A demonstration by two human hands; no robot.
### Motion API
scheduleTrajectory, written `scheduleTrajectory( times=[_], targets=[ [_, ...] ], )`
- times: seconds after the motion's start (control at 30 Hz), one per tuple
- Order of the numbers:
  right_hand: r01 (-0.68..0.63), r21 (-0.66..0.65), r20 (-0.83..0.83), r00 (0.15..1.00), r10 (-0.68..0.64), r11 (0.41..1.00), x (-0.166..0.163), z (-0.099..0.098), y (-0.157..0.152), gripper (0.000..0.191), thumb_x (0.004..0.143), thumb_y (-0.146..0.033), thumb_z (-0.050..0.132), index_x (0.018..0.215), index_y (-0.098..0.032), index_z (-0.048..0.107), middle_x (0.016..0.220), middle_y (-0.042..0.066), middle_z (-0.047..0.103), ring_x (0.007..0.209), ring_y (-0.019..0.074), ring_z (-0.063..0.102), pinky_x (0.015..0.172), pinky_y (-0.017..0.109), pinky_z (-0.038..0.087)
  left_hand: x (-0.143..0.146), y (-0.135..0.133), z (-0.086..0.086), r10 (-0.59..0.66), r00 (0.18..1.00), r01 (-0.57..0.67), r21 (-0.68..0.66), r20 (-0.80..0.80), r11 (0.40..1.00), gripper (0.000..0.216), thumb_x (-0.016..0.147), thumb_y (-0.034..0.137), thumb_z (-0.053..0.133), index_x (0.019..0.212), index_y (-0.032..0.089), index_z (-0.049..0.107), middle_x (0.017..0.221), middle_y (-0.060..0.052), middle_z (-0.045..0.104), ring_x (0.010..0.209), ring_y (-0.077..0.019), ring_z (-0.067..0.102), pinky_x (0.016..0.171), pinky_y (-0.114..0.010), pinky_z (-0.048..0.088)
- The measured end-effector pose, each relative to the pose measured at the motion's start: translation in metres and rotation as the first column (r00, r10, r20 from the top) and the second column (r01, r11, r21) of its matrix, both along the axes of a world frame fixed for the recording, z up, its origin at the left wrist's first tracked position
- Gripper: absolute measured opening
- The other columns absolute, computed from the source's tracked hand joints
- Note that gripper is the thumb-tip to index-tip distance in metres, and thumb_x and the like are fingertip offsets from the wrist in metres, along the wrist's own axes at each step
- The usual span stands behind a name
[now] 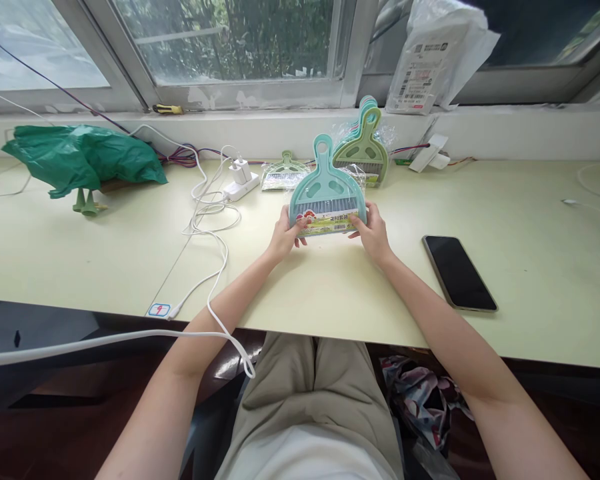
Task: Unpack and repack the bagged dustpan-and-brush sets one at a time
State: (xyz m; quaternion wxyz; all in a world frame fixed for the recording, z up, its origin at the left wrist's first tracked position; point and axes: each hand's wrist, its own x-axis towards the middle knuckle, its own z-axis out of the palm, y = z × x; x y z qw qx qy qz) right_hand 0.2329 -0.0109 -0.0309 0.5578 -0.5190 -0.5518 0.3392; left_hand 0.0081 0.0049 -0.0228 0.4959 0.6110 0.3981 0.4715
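Between my two hands, a light teal dustpan and brush set (pixel 325 189) is held upright over the table, its handle with a round hole pointing up. A printed label runs across its lower part, with grey bristles showing above. My left hand (pixel 283 235) grips the lower left corner, thumb on the front. On the opposite corner my right hand (pixel 373 232) closes the same way. Behind it, several more dustpan sets (pixel 367 143) in green and teal lean against the wall, in clear plastic. A smaller green set (pixel 286 171) lies to the left of them.
A black phone (pixel 460 272) lies right of my right arm. White cables (pixel 215 233) trail across the table to a power strip (pixel 241 187) on the left. A green plastic bag (pixel 85 157) sits at far left. On the sill are a yellow cutter (pixel 167 109) and a white parcel bag (pixel 433 60).
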Motion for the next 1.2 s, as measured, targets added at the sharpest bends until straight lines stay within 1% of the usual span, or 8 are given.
scheduleTrajectory(
  times=[0.13, 0.33, 0.53, 0.7, 0.9, 1.0, 1.1, 1.2],
  targets=[
    [0.027, 0.067, 0.046, 0.998, -0.031, 0.997, 0.005, 0.005, -0.001, 0.056, 0.071, -0.064, 0.065, 0.108, -0.022, 0.065, 0.104, 0.004, 0.065, 0.083, 0.0198, 0.068, 0.055, 0.03, 0.064, 0.0, 0.0, 0.002, 0.0, 1.0, 0.001, -0.032, 0.028, 0.999, 0.034, 0.081, 0.039, 0.058, 0.1, 0.022, 0.035, 0.084, 0.002, 0.063, 0.042, -0.0086, 0.058, 0.034, -0.02, 0.038],
    [-0.005, 0.064, 0.047, 0.999, 0.002, 0.998, 0.008, 0.002, 0.002, 0.054, 0.072, -0.061, 0.066, 0.109, -0.022, 0.069, 0.101, 0.003, 0.069, 0.082, 0.0219, 0.07, 0.059, 0.037, 0.066, 0.0, 0.001, 0.003, -0.01, 1.0, 0.011, -0.079, 0.018, 0.997, 0.031, 0.08, 0.035, 0.054, 0.101, 0.021, 0.036, 0.082, 0.002, 0.062, 0.042, -0.0081, 0.058, 0.036, -0.02, 0.038],
    [0.01, 0.073, 0.088, 0.996, -0.016, 0.997, 0.01, -0.001, 0.004, 0.053, 0.077, -0.057, 0.063, 0.114, -0.02, 0.067, 0.11, 0.006, 0.07, 0.086, 0.0248, 0.07, 0.065, 0.04, 0.065, -0.001, 0.001, 0.001, -0.022, 1.0, 0.022, -0.056, -0.005, 0.998, 0.032, 0.081, 0.035, 0.053, 0.104, 0.021, 0.036, 0.087, 0.001, 0.063, 0.044, -0.0075, 0.059, 0.037, -0.019, 0.039],
    [0.001, 0.078, 0.139, 0.99, -0.012, 0.997, 0.011, -0.004, 0.005, 0.053, 0.08, -0.057, 0.06, 0.117, -0.02, 0.066, 0.11, 0.007, 0.07, 0.093, 0.0262, 0.069, 0.068, 0.039, 0.064, -0.001, 0.002, -0.001, -0.009, 1.0, 0.009, -0.058, 0.002, 0.998, 0.03, 0.082, 0.035, 0.052, 0.103, 0.021, 0.036, 0.086, 0.001, 0.062, 0.044, -0.0077, 0.058, 0.036, -0.02, 0.04],
    [0.041, 0.111, 0.256, 0.964, -0.069, 0.993, 0.012, -0.002, 0.003, 0.061, 0.081, -0.062, 0.057, 0.129, -0.026, 0.054, 0.105, 0.005, 0.071, 0.074, 0.0204, 0.069, 0.065, 0.036, 0.06, 0.0, 0.005, -0.001, 0.041, 0.998, -0.036, -0.096, 0.041, 0.995, 0.028, 0.08, 0.033, 0.052, 0.098, 0.021, 0.034, 0.087, 0.001, 0.061, 0.041, -0.0065, 0.056, 0.034, -0.02, 0.038],
    [0.073, 0.173, 0.364, 0.922, -0.132, 0.982, 0.014, -0.001, 0.002, 0.05, 0.083, -0.063, 0.056, 0.116, -0.026, 0.057, 0.105, 0.005, 0.07, 0.063, 0.0172, 0.068, 0.064, 0.034, 0.056, -0.001, 0.006, -0.002, 0.053, 0.997, -0.049, -0.094, 0.048, 0.994, 0.029, 0.08, 0.033, 0.053, 0.098, 0.021, 0.034, 0.084, 0.002, 0.061, 0.04, -0.0066, 0.056, 0.033, -0.02, 0.038],
    [0.079, 0.234, 0.482, 0.856, -0.187, 0.969, 0.017, -0.001, 0.003, 0.043, 0.085, -0.063, 0.052, 0.09, -0.022, 0.061, 0.093, 0.005, 0.071, 0.061, 0.0182, 0.067, 0.065, 0.033, 0.051, -0.001, 0.006, -0.003, 0.051, 0.997, -0.047, -0.079, 0.05, 0.996, 0.027, 0.08, 0.032, 0.052, 0.097, 0.021, 0.034, 0.082, 0.003, 0.06, 0.039, -0.0077, 0.056, 0.033, -0.02, 0.037],
    [0.094, 0.252, 0.53, 0.82, -0.219, 0.963, 0.017, -0.001, 0.003, 0.042, 0.088, -0.061, 0.049, 0.081, -0.021, 0.06, 0.079, 0.004, 0.07, 0.061, 0.02, 0.068, 0.067, 0.034, 0.048, 0.0, 0.006, -0.003, 0.046, 0.998, -0.043, -0.064, 0.051, 0.997, 0.026, 0.08, 0.031, 0.051, 0.096, 0.021, 0.034, 0.083, 0.002, 0.06, 0.04, -0.0085, 0.057, 0.032, -0.021, 0.037]
  ],
)
